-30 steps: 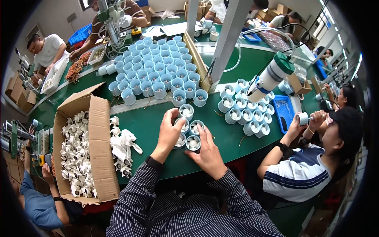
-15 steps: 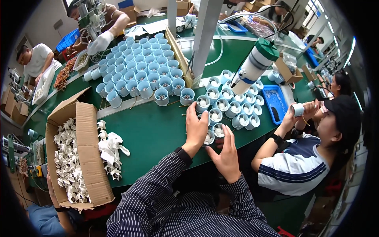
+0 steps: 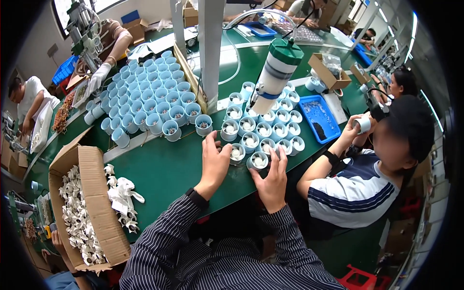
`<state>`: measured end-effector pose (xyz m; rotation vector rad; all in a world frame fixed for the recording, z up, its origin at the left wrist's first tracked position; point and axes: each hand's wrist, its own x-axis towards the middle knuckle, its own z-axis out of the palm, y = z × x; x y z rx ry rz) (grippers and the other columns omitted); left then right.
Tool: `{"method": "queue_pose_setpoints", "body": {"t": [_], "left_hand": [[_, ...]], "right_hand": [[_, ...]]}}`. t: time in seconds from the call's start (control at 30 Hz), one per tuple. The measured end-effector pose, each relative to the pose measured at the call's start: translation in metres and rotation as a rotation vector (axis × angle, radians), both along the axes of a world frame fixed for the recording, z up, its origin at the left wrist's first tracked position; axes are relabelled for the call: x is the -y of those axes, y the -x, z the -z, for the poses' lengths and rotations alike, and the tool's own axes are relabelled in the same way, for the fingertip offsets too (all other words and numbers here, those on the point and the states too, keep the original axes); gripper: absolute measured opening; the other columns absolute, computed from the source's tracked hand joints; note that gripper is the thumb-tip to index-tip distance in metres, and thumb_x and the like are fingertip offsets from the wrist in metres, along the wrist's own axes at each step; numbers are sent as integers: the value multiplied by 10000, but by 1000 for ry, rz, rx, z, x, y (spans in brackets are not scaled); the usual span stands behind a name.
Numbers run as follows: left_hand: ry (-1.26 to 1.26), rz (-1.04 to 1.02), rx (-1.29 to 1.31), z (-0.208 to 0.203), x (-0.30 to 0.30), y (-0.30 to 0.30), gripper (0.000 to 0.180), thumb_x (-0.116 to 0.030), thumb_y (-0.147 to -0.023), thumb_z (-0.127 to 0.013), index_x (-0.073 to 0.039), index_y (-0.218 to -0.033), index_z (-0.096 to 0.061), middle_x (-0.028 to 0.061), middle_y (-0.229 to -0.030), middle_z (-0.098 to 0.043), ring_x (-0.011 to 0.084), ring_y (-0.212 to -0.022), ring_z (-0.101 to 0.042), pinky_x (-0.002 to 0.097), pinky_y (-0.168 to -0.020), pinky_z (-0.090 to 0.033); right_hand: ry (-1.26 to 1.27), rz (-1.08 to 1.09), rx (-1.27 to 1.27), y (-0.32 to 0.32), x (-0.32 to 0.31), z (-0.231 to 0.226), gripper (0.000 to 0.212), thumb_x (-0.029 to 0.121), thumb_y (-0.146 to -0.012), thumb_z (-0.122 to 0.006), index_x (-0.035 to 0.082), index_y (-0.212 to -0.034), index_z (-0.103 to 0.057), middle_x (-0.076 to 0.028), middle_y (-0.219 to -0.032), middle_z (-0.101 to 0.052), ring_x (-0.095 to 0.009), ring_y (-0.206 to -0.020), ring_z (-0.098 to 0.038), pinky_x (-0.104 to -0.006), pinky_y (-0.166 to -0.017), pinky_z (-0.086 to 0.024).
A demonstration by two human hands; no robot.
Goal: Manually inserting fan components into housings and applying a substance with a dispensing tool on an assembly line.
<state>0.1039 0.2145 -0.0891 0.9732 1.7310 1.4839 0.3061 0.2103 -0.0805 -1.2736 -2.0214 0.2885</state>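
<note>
Light blue cups, each with a white bladed part inside, stand in a tight cluster in front of me. My right hand curves round the nearest cup, thumb on its near side and fingers along its right. It stands upright on the green table. Beside the left edge of the cluster is my left hand, fingers apart and raised. Its thumb is close to another cup with a white insert; whether they touch I cannot tell. No object shows in the left hand.
A larger group of blue cups fills the far left. An open cardboard box of white parts stands left, beside a white glove. A white-and-green cylinder hangs over the cluster. A blue tray and a seated co-worker are right.
The view has turned right. My left hand has drawn away from the cups, and the cup near it sits farther back against the cluster. My right hand stays round the nearest cup.
</note>
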Motion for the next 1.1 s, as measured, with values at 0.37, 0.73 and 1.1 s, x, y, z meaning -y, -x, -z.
{"method": "queue_pose_setpoints", "body": {"t": [0.37,0.73,1.1], "left_hand": [[164,356,-172,-13,23,10,621,-230,-915,-816,66,-1389,-544,230,-1326,-590,282,-993,-744,409,-913,-618],[185,396,-147,-24,30,11,548,-227,-967,-790,53,-1380,-564,197,-1340,-599,240,-1042,-750,368,-898,-614],[27,345,-164,-87,109,20,556,-158,-967,-774,32,-1440,-551,188,-1388,-593,244,-1061,-736,381,-915,-611]], "right_hand": [[57,298,163,6,3,1,1281,499,-800,-944,-75,-1679,-209,-413,-1679,-306,-539,-1428,-495,-541,-1156,-446],[63,320,163,-24,-37,22,1366,590,-796,-916,-108,-1686,-150,-448,-1661,-319,-561,-1494,-422,-578,-1234,-352],[27,223,91,-33,-24,20,1206,432,-882,-891,-100,-1692,-172,-391,-1703,-311,-518,-1542,-392,-537,-1278,-331]]}}
